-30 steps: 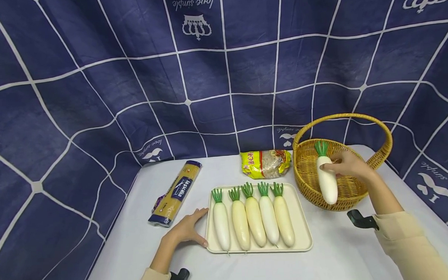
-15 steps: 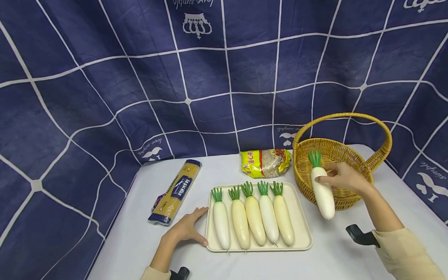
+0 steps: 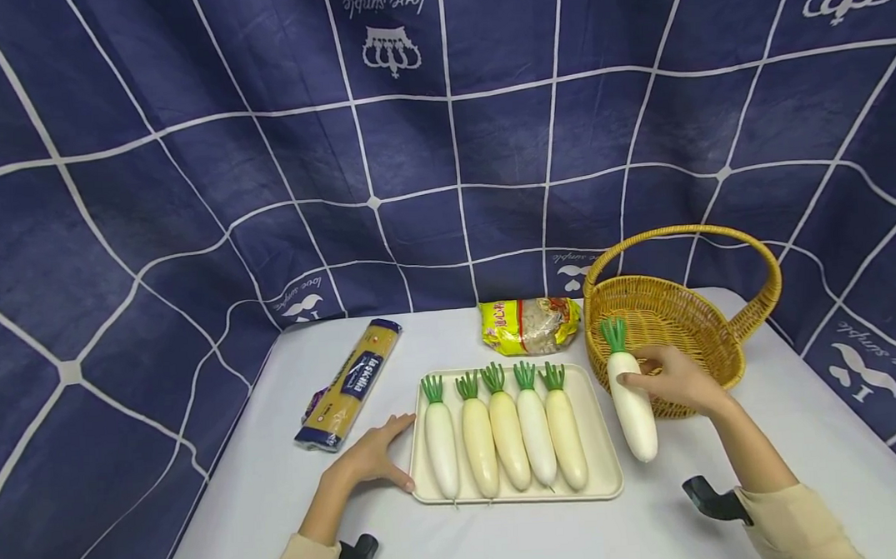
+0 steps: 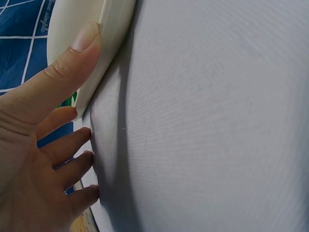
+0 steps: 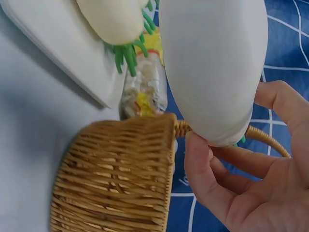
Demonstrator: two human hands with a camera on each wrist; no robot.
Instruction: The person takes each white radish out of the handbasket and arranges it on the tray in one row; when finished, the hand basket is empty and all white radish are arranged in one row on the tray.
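A white radish (image 3: pixel 634 406) with a green top is pinched between thumb and fingers of my right hand (image 3: pixel 673 376), in front of the wicker basket (image 3: pixel 602 360) and right of the tray. In the right wrist view the radish (image 5: pixel 212 63) hides part of the fingers behind it. On the cream tray (image 3: pixel 601 439) several more radishes (image 3: pixel 503 440) lie side by side, tops away from me. My left hand (image 3: pixel 371 456) rests at the tray's left edge with spread, straight fingers. The left wrist view shows its thumb on the tray rim (image 4: pixel 108 43).
A bag of spaghetti (image 3: pixel 351 384) lies at the left, with a purple packet partly under it. Behind the tray is a yellow and clear food bag (image 3: pixel 533 326). The basket's tall handle (image 3: pixel 716 230) arches upward. A blue checked cloth (image 3: pixel 412 148) hangs behind the table.
My right hand has carried the white radish out from over the basket, leftward and toward me. My left hand stays at the tray's edge.
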